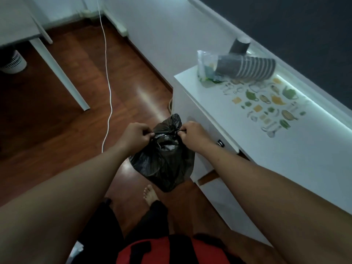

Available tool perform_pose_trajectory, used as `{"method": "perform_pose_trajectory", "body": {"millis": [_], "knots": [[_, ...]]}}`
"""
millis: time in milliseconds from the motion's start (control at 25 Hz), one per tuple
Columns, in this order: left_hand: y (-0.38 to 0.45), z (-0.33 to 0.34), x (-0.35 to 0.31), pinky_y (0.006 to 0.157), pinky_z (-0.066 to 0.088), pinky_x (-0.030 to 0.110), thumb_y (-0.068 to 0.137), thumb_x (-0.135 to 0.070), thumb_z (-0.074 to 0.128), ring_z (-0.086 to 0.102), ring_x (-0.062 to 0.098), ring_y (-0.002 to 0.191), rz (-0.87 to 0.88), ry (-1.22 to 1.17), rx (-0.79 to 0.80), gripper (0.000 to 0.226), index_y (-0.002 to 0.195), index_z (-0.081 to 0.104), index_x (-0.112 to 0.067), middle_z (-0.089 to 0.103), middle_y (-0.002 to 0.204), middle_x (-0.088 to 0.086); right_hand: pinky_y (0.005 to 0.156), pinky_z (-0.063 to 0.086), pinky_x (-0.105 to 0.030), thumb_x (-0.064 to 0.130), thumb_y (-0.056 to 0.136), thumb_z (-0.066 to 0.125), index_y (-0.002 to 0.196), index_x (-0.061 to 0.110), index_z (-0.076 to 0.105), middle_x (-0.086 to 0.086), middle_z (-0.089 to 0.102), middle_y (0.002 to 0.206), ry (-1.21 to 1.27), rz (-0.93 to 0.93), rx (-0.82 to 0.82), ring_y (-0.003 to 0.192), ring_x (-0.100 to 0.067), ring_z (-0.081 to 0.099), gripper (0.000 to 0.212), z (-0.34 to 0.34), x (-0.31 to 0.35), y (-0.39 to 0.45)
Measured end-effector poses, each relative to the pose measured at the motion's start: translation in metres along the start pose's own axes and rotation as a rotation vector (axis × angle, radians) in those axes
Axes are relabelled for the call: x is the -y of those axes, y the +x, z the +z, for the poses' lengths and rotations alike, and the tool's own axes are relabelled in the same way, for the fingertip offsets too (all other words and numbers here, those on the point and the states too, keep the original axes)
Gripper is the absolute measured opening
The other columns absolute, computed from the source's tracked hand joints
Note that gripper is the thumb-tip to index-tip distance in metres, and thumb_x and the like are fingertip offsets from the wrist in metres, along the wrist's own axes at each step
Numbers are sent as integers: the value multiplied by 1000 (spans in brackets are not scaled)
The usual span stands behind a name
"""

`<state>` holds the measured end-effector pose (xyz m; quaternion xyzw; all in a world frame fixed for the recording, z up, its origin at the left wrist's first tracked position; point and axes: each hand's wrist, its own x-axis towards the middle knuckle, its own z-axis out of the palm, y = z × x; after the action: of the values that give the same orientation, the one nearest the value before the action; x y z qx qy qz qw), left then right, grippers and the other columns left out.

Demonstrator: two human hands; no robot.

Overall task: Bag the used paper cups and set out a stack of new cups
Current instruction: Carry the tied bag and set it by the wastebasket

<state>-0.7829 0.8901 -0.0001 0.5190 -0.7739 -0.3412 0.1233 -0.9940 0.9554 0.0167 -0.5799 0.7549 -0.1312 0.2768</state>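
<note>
A filled black plastic bag (163,161) hangs in the air over the wooden floor, in front of me. My left hand (136,135) and my right hand (193,133) each pinch one end of its twisted top, pulling a knot between them. On the white cabinet (285,153) to the right, a stack of grey striped paper cups (247,68) lies on its side, partly inside a clear plastic sleeve (204,65). One grey cup (240,45) stands behind the stack, upside down. The bag's contents are hidden.
The cabinet top carries a print of teapots and kitchenware. A white cable (107,77) runs across the floor. A white table's leg (61,73) stands at the left, with a white mesh bin (14,62) under the table. My bare foot (150,194) is below the bag.
</note>
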Motion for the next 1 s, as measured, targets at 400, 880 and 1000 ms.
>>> {"method": "perform_pose_trajectory", "body": {"millis": [400, 880, 1000], "knots": [[200, -138, 75, 71, 46, 24, 89, -16, 70, 66, 18, 79, -79, 25, -22, 11, 84, 78, -10, 74, 82, 5, 83, 52, -38, 27, 95, 59, 98, 11, 73, -6, 65, 105, 56, 14, -11, 96, -23, 61, 22, -7, 117, 231], [464, -191, 136, 80, 51, 32, 88, -19, 71, 67, 23, 86, -37, 95, 109, 11, 86, 78, -11, 75, 87, 8, 88, 51, -41, 27, 95, 58, 99, 12, 71, -7, 66, 108, 106, 177, -6, 102, -27, 60, 20, -22, 144, 472], [518, -197, 137, 79, 51, 31, 87, -18, 71, 66, 23, 86, 11, 121, 159, 11, 87, 78, -10, 76, 88, 9, 85, 51, -40, 27, 95, 59, 95, 12, 71, -7, 67, 104, 131, 242, -19, 100, -29, 61, 19, -27, 144, 514]]}}
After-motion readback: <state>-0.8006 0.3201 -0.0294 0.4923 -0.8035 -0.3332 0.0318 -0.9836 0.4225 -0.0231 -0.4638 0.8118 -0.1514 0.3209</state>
